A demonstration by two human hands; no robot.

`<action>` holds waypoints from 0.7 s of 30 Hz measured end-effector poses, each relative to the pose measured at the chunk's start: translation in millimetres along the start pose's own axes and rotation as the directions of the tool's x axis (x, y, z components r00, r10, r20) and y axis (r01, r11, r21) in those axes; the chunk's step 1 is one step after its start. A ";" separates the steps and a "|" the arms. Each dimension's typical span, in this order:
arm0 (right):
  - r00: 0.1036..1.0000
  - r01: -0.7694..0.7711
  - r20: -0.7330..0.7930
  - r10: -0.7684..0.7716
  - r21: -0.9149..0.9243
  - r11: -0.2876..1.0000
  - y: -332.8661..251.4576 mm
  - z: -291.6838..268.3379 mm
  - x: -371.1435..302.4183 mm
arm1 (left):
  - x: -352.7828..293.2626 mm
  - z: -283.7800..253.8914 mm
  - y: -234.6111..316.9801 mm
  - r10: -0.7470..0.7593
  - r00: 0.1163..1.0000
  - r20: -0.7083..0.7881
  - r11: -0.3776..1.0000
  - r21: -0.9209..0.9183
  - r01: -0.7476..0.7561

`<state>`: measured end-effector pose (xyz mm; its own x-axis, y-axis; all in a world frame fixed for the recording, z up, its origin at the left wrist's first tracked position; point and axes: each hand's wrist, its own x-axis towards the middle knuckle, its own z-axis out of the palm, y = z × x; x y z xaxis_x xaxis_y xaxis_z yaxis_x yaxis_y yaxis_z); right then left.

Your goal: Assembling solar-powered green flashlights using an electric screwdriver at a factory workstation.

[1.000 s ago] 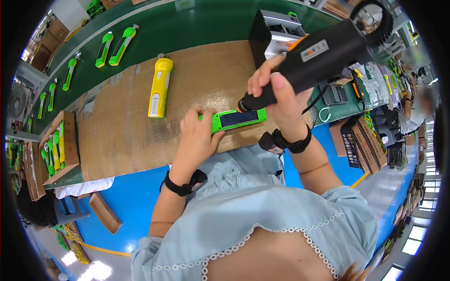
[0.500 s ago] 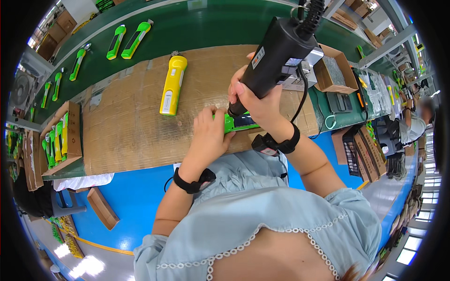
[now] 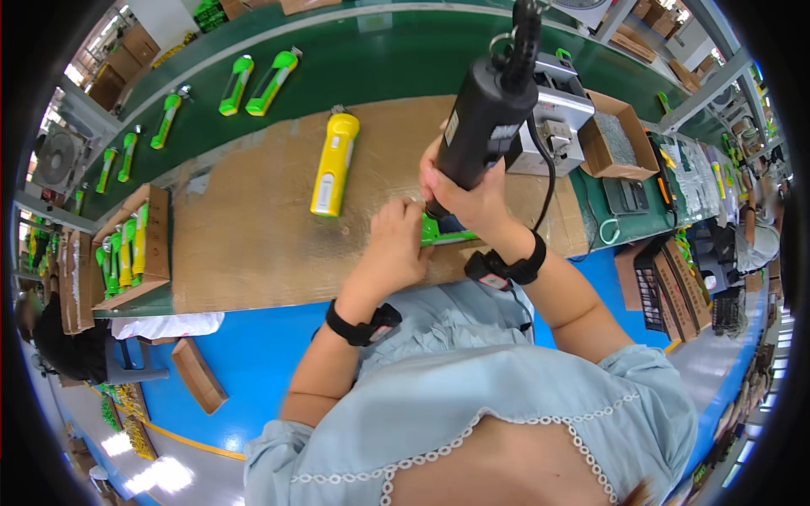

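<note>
My right hand point(image 3: 474, 198) is wrapped around a black electric screwdriver point(image 3: 483, 118) hanging from a coiled cord. The screwdriver points down, its lower end at the left part of a green flashlight-like device point(image 3: 460, 238) with a dark panel. That device lies on a cardboard sheet point(image 3: 253, 219), partly covered by my hands. With closed fingers, my left hand point(image 3: 398, 240) holds its left end; the fingertips are partly hidden. Farther off to the left lies a yellow device point(image 3: 335, 169) of the same shape, with a metal piece on its far end.
Several green-yellow devices point(image 3: 236, 86) lie along the green bench point(image 3: 363, 59). More stand in a cardboard box point(image 3: 156, 240) at the left. On the right are a silver machine point(image 3: 557, 110), a box of small metal parts point(image 3: 616, 139) and a black tray point(image 3: 624, 196). A cable runs beside my right wrist.
The whole view has shifted, so the bench and its things appear farther right and slightly lower. Both hands keep their hold on the screwdriver and the green device.
</note>
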<state>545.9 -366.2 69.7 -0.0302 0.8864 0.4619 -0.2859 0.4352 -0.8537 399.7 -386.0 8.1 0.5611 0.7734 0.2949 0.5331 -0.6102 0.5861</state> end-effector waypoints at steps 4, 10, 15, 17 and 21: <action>1.000 0.017 -0.002 -0.017 0.045 0.999 7.5 -8.7 -11.2 | -1.1 3.7 4.6 0.014 1.000 0.018 0.996 0.085 -0.016; 0.904 0.385 -0.187 -0.383 -0.026 0.922 -76.8 -37.3 -13.8 | -7.6 7.8 34.0 -0.058 0.998 -0.034 0.918 0.392 0.067; 0.937 0.211 -0.251 -0.241 -0.143 0.967 -122.4 -91.2 -42.6 | 20.8 13.9 23.0 -0.270 0.958 -0.096 0.733 0.625 0.269; 0.914 0.147 -0.336 -0.230 -0.253 0.956 -114.0 -113.0 -51.6 | 60.7 21.5 -3.1 -0.153 0.976 -0.157 0.704 0.676 0.219; 0.849 0.108 -0.447 -0.283 -0.378 0.920 -101.1 -136.2 -60.1 | 194.2 39.6 -71.4 -0.235 0.944 -0.233 0.839 0.441 0.318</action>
<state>707.1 -442.0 95.5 0.4832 0.6995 0.5264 0.0956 0.5555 -0.8260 495.7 -199.0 -6.4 0.2567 0.9134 0.3159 0.9053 -0.3417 0.2524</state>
